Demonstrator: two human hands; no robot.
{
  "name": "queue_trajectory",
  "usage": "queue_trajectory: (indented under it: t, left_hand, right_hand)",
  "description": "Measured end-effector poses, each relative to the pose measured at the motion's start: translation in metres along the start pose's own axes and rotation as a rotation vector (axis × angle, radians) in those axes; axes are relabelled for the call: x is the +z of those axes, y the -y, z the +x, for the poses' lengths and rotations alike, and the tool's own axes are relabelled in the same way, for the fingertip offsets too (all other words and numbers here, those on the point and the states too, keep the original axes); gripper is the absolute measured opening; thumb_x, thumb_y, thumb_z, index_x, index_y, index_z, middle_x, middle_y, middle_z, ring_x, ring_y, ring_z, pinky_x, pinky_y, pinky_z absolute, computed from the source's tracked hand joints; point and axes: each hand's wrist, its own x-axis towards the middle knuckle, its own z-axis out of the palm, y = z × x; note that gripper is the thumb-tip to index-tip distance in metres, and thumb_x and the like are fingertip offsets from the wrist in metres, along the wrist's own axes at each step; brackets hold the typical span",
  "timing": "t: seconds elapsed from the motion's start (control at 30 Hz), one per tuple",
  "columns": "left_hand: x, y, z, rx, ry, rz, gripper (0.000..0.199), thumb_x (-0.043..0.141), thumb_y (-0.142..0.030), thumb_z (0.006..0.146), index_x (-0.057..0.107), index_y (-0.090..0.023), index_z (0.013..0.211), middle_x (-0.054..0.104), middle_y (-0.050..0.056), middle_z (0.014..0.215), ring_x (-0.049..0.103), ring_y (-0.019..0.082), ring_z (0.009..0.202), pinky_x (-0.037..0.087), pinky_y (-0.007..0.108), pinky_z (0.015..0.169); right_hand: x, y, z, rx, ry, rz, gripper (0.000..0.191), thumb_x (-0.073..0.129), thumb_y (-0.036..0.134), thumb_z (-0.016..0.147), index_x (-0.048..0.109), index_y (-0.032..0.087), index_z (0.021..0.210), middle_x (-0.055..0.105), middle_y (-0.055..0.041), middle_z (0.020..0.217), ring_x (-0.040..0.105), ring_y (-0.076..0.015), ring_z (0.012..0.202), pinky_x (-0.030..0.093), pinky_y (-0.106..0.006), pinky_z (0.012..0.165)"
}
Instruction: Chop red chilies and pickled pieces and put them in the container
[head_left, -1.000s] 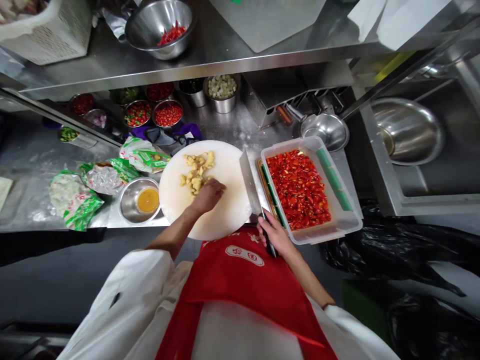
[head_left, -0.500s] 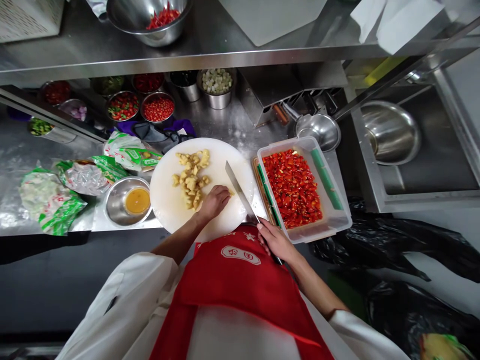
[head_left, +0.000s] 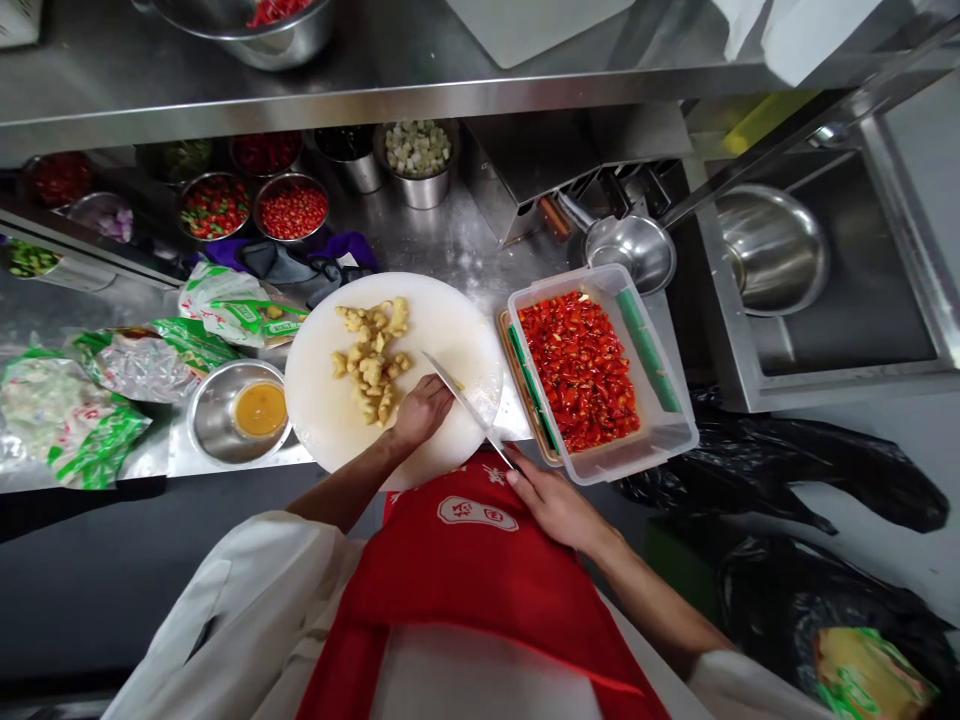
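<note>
A round white cutting board (head_left: 322,400) lies at the counter's front edge, with a heap of ginger (head_left: 371,365) on its left half. My left hand (head_left: 424,410) is closed on the board, right of the heap, its fingertips on a small piece of ginger (head_left: 459,384) that is mostly hidden. My right hand (head_left: 551,500) grips the handle of a kitchen knife (head_left: 472,412) near the apron. The blade points up and left across the board and lies close beside my left fingers; I cannot tell whether it touches the ginger.
A clear plastic tub (head_left: 660,445) of chopped red chillies (head_left: 577,370) stands right of the board. On the left are a steel bowl (head_left: 206,425) with brown liquid and several plastic bags (head_left: 101,440). Behind are pots of ingredients under a steel shelf (head_left: 420,85), and a ladle (head_left: 637,250).
The knife has moved left and its blade has come up against my left fingers. My view has shifted slightly, so the board and bowls sit further left.
</note>
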Motion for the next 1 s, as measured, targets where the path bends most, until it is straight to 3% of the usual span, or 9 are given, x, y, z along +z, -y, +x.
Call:
queue_trajectory:
  t: [0.13, 0.3, 0.53, 0.7, 0.83, 1.0]
  left_hand:
    - [0.001, 0.002, -0.001, 0.014, -0.001, -0.009, 0.029, 0.043, -0.026, 0.100, 0.067, -0.018, 0.087, 0.066, 0.010, 0.096, 0.057, 0.023, 0.108, 0.051, 0.037, 0.093]
    - [0.001, 0.003, -0.002, 0.010, 0.022, 0.006, 0.029, 0.043, -0.025, 0.100, 0.067, -0.018, 0.084, 0.066, 0.009, 0.092, 0.057, 0.023, 0.104, 0.051, 0.037, 0.090]
    - [0.001, 0.004, -0.004, 0.048, -0.042, -0.018, 0.028, 0.044, -0.023, 0.100, 0.067, -0.017, 0.086, 0.065, 0.009, 0.094, 0.057, 0.022, 0.103, 0.052, 0.035, 0.088]
    - [0.005, 0.005, -0.006, 0.083, -0.109, -0.021, 0.026, 0.046, -0.023, 0.100, 0.066, -0.016, 0.085, 0.065, 0.009, 0.090, 0.058, 0.022, 0.096, 0.052, 0.034, 0.083]
    - [0.005, 0.005, -0.006, 0.073, -0.103, -0.018, 0.028, 0.045, -0.023, 0.100, 0.065, -0.016, 0.082, 0.065, 0.009, 0.089, 0.059, 0.021, 0.096, 0.051, 0.034, 0.083]
    - [0.006, 0.006, -0.008, 0.061, -0.099, -0.051, 0.025, 0.045, -0.023, 0.100, 0.068, -0.016, 0.092, 0.066, 0.010, 0.092, 0.059, 0.021, 0.101, 0.052, 0.034, 0.087]
  right_hand:
    - [0.005, 0.002, 0.015, -0.086, -0.036, 0.031, 0.052, 0.047, 0.049, 0.097, 0.051, 0.027, 0.143, 0.054, -0.0049, 0.143, 0.047, -0.0295, 0.135, 0.032, -0.050, 0.115]
    - [-0.003, 0.007, -0.004, -0.062, 0.009, 0.011, 0.049, 0.046, 0.048, 0.098, 0.050, 0.032, 0.144, 0.056, -0.0030, 0.141, 0.057, -0.0313, 0.126, 0.038, -0.052, 0.110]
    - [0.003, 0.006, 0.021, -0.125, -0.030, -0.046, 0.050, 0.041, 0.049, 0.100, 0.052, 0.024, 0.142, 0.060, -0.0072, 0.137, 0.054, -0.0281, 0.129, 0.039, -0.046, 0.110]
    - [-0.002, 0.013, 0.007, -0.092, 0.060, -0.132, 0.053, 0.032, 0.049, 0.102, 0.047, 0.022, 0.146, 0.055, -0.0091, 0.143, 0.053, -0.0274, 0.131, 0.039, -0.046, 0.110]
    - [0.002, 0.013, 0.018, -0.111, 0.033, -0.144, 0.054, 0.032, 0.048, 0.102, 0.046, 0.019, 0.146, 0.056, -0.0116, 0.141, 0.052, -0.0277, 0.131, 0.040, -0.045, 0.109]
    - [0.000, 0.014, 0.017, -0.117, 0.053, -0.121, 0.052, 0.031, 0.050, 0.103, 0.050, 0.022, 0.142, 0.063, -0.0096, 0.133, 0.059, -0.0262, 0.122, 0.044, -0.040, 0.103]
